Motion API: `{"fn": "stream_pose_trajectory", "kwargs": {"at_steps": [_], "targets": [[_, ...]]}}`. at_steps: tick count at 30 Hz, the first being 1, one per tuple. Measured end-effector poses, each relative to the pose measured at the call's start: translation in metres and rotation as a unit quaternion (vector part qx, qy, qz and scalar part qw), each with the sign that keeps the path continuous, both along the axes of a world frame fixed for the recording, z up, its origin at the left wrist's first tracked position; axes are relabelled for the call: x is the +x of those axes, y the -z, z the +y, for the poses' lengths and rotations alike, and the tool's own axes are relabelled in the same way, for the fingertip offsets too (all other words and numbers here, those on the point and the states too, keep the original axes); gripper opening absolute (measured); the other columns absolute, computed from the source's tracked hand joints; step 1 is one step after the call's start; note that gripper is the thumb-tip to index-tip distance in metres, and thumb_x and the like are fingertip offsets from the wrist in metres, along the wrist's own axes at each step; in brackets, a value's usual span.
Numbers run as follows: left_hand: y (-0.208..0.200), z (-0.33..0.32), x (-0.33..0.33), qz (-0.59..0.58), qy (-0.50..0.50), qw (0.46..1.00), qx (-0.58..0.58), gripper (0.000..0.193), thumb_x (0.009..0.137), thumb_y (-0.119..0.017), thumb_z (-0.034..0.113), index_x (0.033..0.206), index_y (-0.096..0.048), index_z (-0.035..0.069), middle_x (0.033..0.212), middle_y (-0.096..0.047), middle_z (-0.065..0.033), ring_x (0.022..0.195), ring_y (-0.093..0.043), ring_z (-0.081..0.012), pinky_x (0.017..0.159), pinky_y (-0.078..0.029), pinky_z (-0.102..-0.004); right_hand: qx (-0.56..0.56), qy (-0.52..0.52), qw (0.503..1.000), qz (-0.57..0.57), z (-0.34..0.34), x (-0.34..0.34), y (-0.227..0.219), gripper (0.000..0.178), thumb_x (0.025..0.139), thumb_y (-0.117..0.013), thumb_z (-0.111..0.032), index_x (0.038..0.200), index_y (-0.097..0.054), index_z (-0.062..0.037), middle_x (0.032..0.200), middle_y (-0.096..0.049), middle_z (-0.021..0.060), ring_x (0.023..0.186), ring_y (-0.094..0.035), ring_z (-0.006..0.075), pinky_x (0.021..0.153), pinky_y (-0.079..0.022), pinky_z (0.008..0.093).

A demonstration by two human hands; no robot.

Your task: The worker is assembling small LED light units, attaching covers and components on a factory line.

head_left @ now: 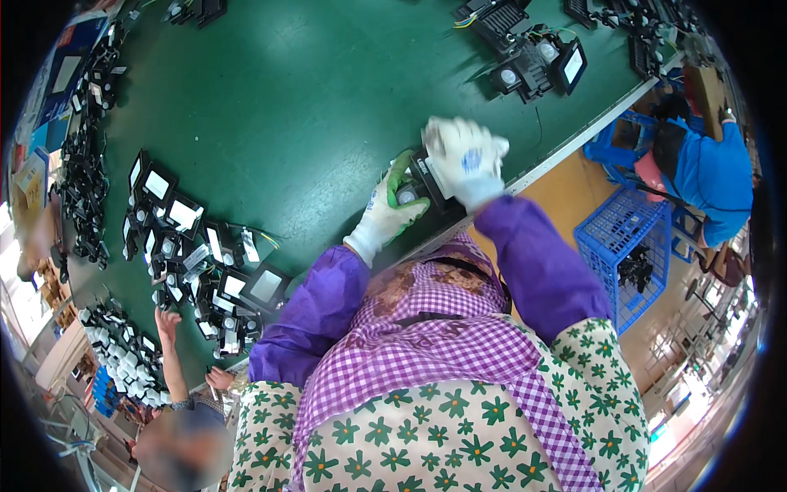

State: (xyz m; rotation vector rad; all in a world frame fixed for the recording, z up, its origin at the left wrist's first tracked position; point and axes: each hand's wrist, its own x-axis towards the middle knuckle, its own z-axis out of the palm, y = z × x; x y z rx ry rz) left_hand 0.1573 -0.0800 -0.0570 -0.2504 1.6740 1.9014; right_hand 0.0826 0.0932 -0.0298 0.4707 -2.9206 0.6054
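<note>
A wide green table [311,107] fills the upper half of the head view, its near edge running from about 2 o'clock down toward 8 o'clock. Below it, at 6 o'clock, the person's own body takes up the foreground: a purple checked apron [426,344] over purple sleeves.

At 3 o'clock, off the table, a blue plastic crate [607,238] stands on the floor, and beyond it a person in a blue top [711,176] bends over.

At 9 o'clock a long row of black floodlights [197,238] lies on the table, most with pale front panels facing up. A smaller group of floodlights [533,57] sits at 1 o'clock. At 7 o'clock a co-worker's bare hand [166,320] reaches up toward the row.

Just above centre, at the table's near edge, a small black floodlight [420,184] is held between both gloved hands. The left hand [392,209], in a white glove with green fingertips, is curled around its lower left side with the round sensor showing between the fingers. The right hand [466,160], in a white glove, is closed over its top and right side, hiding much of it.
</note>
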Motion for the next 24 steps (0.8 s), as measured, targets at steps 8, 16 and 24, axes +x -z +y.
{"fn": "stream_pose_trajectory", "kwargs": {"at_steps": [8, 16, 24], "targets": [[-0.009, 0.004, -0.001, 0.043, 0.043, 0.995, -0.073, 0.085, 0.081, -0.073, 0.0, 0.155, -0.032, 0.011, 0.111, -0.063, -0.0038, 0.074, -0.056, -0.0064, 0.061, -0.05, -0.0234, -0.015, 0.125, 0.986, -0.112, 0.026, 0.044, -0.006, 0.02, 0.093, -0.057, -0.022, 0.079, -0.057, -0.0076, 0.078, -0.064, 0.0166, 0.075, -0.064, 0.0391, 0.071, -0.05, 0.0504], [-0.008, -0.001, -0.001, 0.016, 0.07, 0.995, -0.065, 0.087, 0.078, -0.075, 0.008, 0.153, -0.032, 0.004, 0.129, -0.06, -0.0152, 0.117, -0.058, -0.0209, 0.1, -0.047, -0.0338, 0.036, 0.09, 0.986, -0.138, 0.015, 0.019, -0.001, 0.021, 0.095, -0.053, -0.028, 0.087, -0.062, -0.0104, 0.084, -0.068, 0.0108, 0.082, -0.067, 0.0327, 0.075, -0.051, 0.0467], [0.002, 0.0, -0.001, 0.04, 0.076, 0.99, -0.116, 0.088, 0.076, -0.078, 0.015, 0.152, -0.034, 0.005, 0.128, -0.061, -0.017, 0.118, -0.058, -0.0242, 0.101, -0.046, -0.0348, 0.099, 0.058, 0.978, -0.177, 0.008, 0.047, -0.009, 0.013, 0.093, -0.056, -0.023, 0.094, -0.06, -0.011, 0.088, -0.065, 0.0097, 0.085, -0.066, 0.0293, 0.074, -0.05, 0.0453]]}}
